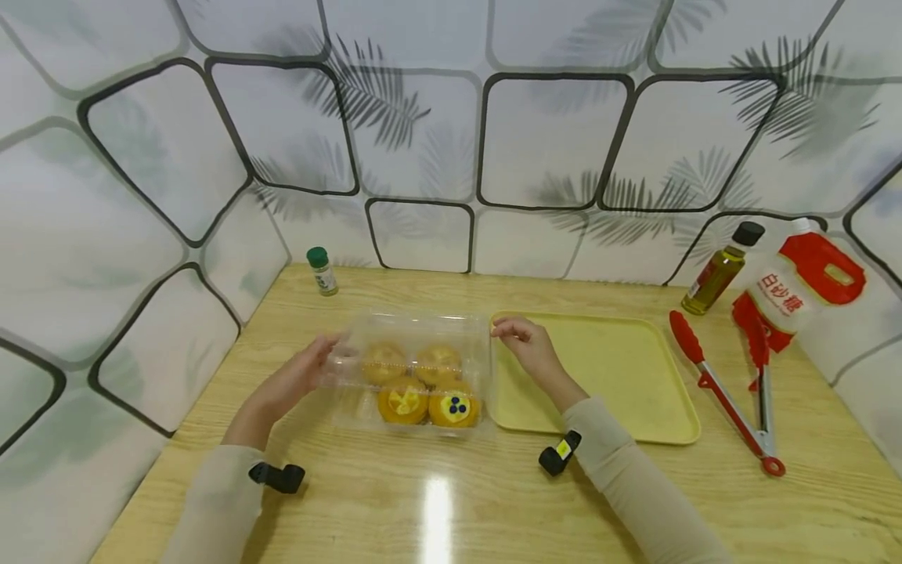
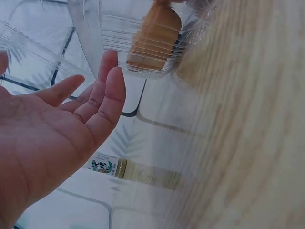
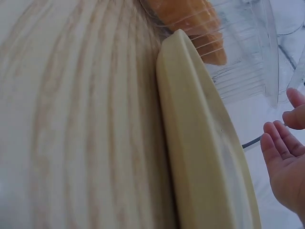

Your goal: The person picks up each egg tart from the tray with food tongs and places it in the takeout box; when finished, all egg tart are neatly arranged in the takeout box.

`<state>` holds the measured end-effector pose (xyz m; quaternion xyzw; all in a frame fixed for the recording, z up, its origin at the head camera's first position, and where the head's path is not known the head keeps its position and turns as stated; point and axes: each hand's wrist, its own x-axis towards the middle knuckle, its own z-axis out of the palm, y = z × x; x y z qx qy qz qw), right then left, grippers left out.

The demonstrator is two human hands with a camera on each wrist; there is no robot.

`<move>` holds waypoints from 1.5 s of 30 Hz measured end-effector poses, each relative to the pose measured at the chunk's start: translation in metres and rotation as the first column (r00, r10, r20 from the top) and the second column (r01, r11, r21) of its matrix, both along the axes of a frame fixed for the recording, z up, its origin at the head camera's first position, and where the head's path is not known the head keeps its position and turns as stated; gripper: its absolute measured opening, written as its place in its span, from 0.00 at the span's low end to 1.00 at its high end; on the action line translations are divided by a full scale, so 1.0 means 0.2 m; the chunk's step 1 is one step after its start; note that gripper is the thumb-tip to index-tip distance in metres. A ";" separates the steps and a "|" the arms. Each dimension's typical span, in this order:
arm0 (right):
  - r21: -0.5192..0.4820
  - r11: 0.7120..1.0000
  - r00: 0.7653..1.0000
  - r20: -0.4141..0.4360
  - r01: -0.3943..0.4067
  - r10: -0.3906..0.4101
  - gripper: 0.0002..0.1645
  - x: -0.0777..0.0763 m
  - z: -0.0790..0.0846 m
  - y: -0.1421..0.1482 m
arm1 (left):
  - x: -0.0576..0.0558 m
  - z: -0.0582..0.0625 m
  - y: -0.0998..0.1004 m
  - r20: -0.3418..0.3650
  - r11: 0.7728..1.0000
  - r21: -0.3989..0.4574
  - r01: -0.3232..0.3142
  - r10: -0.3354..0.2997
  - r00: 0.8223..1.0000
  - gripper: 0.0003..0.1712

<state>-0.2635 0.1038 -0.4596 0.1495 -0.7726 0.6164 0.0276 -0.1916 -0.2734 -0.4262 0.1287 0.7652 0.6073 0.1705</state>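
Note:
A clear plastic clamshell box (image 1: pixel 345 411) stands on the table with several round golden tarts inside. In front, one tart (image 1: pixel 404 401) has yellow pieces on top and another (image 1: pixel 454 406) bears three blueberries. The lid (image 1: pixel 423 323) is see-through and hangs above the back tarts; whether it is fully closed I cannot tell. At the box's left side is my left hand (image 1: pixel 307 368), its fingers loosely extended and fingertips by the clear wall (image 2: pixel 124 40). My right hand (image 1: pixel 527 345), fingers slightly bent, hovers by the box's right edge, over the tray's left side. It grips nothing visible.
A pale yellow tray (image 1: pixel 606 376) lies right of the box. Beyond it are red-and-silver tongs (image 1: pixel 729 399), an oil bottle (image 1: pixel 719 270) and a red-and-white sugar bag (image 1: pixel 792 286). A green-capped seasoning jar (image 1: pixel 322 272) stands at the back left, near the patterned walls.

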 end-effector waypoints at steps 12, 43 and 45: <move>0.177 0.984 0.997 -0.068 -0.006 0.019 0.09 0.07 -0.03 0.04 | 0.15 -0.06 -0.03 -0.014 0.995 -0.096 0.036 -0.038 0.999 0.38; -0.167 0.905 0.791 0.443 -0.391 0.423 0.48 0.57 0.07 0.08 | 0.30 -0.10 -0.01 -0.112 0.986 0.090 0.141 -0.131 0.985 0.36; -0.190 0.910 0.783 0.465 -0.369 0.414 0.47 0.57 0.07 0.07 | 0.29 -0.10 -0.01 -0.116 0.984 0.097 0.148 -0.136 0.984 0.37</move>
